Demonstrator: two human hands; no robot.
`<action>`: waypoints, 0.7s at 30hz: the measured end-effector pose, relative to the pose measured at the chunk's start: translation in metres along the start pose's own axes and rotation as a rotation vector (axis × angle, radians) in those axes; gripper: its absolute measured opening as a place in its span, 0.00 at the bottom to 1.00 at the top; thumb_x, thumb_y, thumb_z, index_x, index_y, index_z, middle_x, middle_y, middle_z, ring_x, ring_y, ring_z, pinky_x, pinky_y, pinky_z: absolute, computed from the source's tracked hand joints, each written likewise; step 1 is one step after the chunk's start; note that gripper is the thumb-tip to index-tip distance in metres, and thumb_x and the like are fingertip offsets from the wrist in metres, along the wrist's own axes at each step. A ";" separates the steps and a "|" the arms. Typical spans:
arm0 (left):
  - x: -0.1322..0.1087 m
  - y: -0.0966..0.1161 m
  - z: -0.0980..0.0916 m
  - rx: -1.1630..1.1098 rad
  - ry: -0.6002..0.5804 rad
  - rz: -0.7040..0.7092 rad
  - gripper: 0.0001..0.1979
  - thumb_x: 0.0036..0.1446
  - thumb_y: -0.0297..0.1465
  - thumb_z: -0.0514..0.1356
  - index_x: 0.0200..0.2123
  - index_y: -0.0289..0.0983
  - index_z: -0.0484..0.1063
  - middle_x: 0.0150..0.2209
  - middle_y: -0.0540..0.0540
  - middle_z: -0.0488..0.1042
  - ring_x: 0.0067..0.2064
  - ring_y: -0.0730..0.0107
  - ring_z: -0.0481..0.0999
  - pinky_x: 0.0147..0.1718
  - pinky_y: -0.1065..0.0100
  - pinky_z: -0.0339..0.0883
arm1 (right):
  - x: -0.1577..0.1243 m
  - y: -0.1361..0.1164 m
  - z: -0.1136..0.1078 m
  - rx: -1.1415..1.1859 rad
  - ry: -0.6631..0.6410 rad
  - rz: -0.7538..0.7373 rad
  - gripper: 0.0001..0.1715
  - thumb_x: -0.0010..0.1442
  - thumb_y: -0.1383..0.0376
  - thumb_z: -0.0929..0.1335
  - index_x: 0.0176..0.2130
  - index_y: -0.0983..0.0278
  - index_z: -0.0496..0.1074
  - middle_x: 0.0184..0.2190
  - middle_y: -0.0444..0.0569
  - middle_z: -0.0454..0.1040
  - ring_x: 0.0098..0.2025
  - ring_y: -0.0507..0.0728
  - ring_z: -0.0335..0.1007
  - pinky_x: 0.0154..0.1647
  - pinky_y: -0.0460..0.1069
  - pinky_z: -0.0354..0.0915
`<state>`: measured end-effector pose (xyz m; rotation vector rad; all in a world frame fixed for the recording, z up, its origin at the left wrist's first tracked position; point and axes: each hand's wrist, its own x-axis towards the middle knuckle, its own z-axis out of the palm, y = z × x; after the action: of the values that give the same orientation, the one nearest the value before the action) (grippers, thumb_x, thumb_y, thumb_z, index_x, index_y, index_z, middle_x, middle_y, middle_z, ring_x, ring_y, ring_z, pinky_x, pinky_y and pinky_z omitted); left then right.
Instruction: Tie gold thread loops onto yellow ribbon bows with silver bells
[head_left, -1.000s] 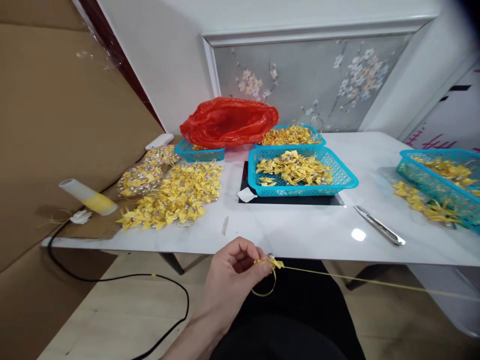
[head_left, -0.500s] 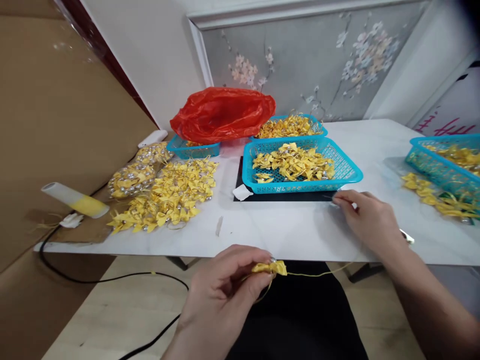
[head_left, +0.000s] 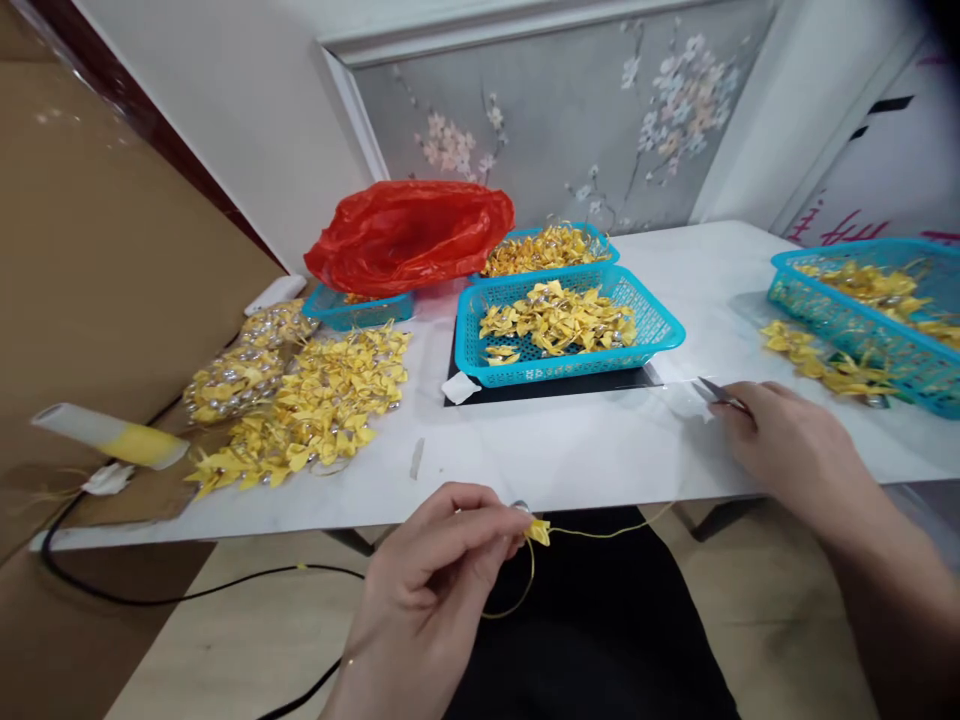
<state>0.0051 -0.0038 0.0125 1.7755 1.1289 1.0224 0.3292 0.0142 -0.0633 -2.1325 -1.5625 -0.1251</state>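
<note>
My left hand (head_left: 442, 570), low at the table's front edge, pinches a small yellow ribbon bow (head_left: 539, 532) between thumb and fingertips. A silvery bead shows beside the bow, partly covered by the fingers. From the bow a thin yellow cord (head_left: 611, 534) runs right toward the table edge, and a loop of it hangs below the hand. My right hand (head_left: 787, 440) is closed on a pointed metal tool (head_left: 724, 393), its tip toward the left, just over the white table. The tool's handle is hidden in the palm, so its exact kind is unclear.
A blue basket (head_left: 570, 372) of yellow bows stands on a black mat (head_left: 555, 392). More baskets sit behind it and at right (head_left: 847, 320). Bows are heaped (head_left: 322, 410) at left, near a red plastic bag (head_left: 405, 240). A black cable (head_left: 187, 597) runs below left.
My right hand has moved right, away from the mat, and the pointed metal tool now shows in it. My left hand has turned the bow so less of it shows. The view has shifted right.
</note>
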 end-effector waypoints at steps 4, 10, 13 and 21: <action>0.000 0.003 0.000 0.005 -0.029 0.012 0.16 0.58 0.21 0.59 0.34 0.47 0.83 0.33 0.50 0.75 0.30 0.74 0.77 0.26 0.78 0.70 | -0.034 -0.054 -0.030 0.335 -0.003 -0.097 0.16 0.65 0.54 0.59 0.37 0.61 0.67 0.27 0.45 0.69 0.27 0.53 0.67 0.27 0.47 0.63; -0.003 -0.002 0.002 0.007 -0.023 -0.010 0.15 0.59 0.21 0.59 0.39 0.48 0.79 0.36 0.53 0.77 0.33 0.76 0.77 0.27 0.80 0.70 | -0.074 -0.123 -0.027 0.998 -0.783 0.047 0.15 0.58 0.64 0.68 0.46 0.60 0.69 0.28 0.40 0.70 0.27 0.50 0.64 0.28 0.43 0.61; -0.008 -0.008 0.002 0.035 0.012 -0.014 0.15 0.60 0.21 0.59 0.41 0.48 0.76 0.36 0.54 0.76 0.34 0.76 0.77 0.31 0.79 0.70 | -0.075 -0.129 -0.024 0.922 -0.851 -0.045 0.07 0.62 0.65 0.65 0.32 0.63 0.70 0.24 0.40 0.68 0.26 0.49 0.60 0.27 0.44 0.57; -0.011 -0.011 -0.003 0.127 -0.225 -0.046 0.15 0.64 0.22 0.53 0.39 0.43 0.77 0.36 0.50 0.70 0.36 0.72 0.73 0.36 0.71 0.66 | -0.055 -0.140 -0.045 0.871 -0.649 -0.412 0.10 0.64 0.74 0.63 0.33 0.61 0.65 0.26 0.37 0.62 0.27 0.48 0.55 0.28 0.42 0.53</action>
<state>-0.0046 -0.0101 0.0013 1.9014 1.1070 0.7169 0.1918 -0.0218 0.0033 -1.1830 -1.8842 1.0120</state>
